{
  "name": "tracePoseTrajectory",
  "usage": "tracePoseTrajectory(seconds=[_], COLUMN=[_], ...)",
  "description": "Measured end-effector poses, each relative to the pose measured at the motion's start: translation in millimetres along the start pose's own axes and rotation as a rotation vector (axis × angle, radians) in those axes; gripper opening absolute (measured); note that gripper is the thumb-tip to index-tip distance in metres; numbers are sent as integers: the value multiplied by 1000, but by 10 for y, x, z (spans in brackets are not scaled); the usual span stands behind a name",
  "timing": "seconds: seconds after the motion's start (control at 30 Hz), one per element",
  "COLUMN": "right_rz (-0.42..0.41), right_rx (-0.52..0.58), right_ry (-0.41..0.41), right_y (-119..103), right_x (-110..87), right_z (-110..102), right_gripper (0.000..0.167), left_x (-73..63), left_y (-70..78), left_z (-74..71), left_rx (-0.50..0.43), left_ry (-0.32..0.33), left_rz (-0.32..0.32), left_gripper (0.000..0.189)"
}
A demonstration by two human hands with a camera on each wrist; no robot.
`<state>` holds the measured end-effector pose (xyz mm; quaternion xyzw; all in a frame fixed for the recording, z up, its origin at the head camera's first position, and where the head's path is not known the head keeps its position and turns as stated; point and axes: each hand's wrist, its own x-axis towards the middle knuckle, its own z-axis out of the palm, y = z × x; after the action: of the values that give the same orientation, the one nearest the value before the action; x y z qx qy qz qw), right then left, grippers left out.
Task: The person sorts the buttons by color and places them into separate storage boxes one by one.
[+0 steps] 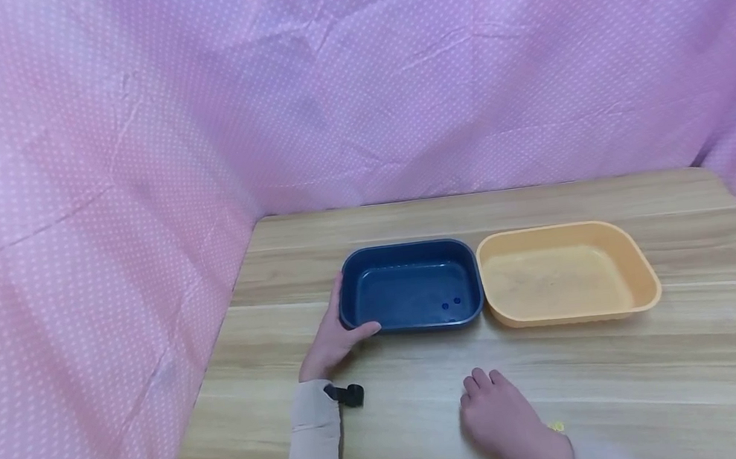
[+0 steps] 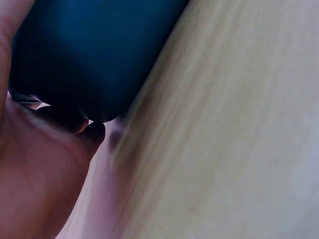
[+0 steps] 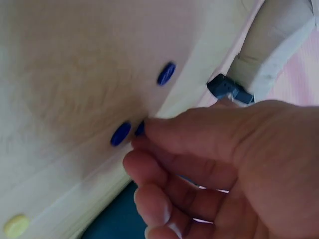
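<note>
My left hand grips the near left corner of a dark blue plastic tray, thumb along the front and fingers along the left side. The left wrist view shows the tray's blue wall against that hand. Two small dark blue buttons lie inside the tray. Over the table, my right hand pinches a blue button between thumb and index finger; it is mostly covered by the fingertips. Two more blue buttons lie near these fingertips on the table.
A yellow-orange tray stands right beside the blue one. Something small and yellow lies by the right wrist; the right wrist view shows a yellow button. Pink dotted cloth hangs behind and beside the wooden table.
</note>
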<state>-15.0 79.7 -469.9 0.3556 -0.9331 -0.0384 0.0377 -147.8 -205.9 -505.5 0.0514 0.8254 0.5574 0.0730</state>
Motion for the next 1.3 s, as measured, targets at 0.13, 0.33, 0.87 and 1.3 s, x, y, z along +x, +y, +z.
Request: tracePoseTrajectory(seconds=[0.13,0.33,0.87,1.3], right_rz=[-38,-54,52,693], right_rx=[-49,-90,90,1359], right_ry=[24,25,38,49], right_y=[-52,-85,143,704], right_x=[-9,18,104,425], right_z=[-13,-7,-85,-344], right_gripper=[13,15,10,30], left_x=[-3,-7,1,-8], left_y=[5,-4,-4,4], left_z=[0,-4,-13,-6], left_rx=[8,2,10,18], left_ry=[1,0,-7,-1], left_rz=[0,-8,0,-1], left_gripper=[114,114,116,115])
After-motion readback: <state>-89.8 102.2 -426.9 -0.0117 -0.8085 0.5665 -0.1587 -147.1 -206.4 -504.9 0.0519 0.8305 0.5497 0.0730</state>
